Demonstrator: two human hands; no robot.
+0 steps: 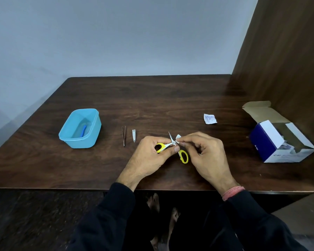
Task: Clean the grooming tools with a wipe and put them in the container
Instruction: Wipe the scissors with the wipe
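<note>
My left hand (150,154) grips the small yellow-handled scissors (183,156) by one handle loop, blades spread apart above the table. My right hand (205,153) pinches a small white wipe (178,137) against one blade near the pivot. Thin metal tweezers (123,135) and a silver nail clipper (134,135) lie side by side on the table, left of my hands. Further left stands the light blue plastic container (67,134), with a blue tool (84,130) lying inside it.
A torn wipe sachet (210,118) lies behind my right hand. An open blue and white box (272,142) of sachets stands at the right, beside a wooden wall panel (288,60). The dark wooden table (98,169) ends just in front of me.
</note>
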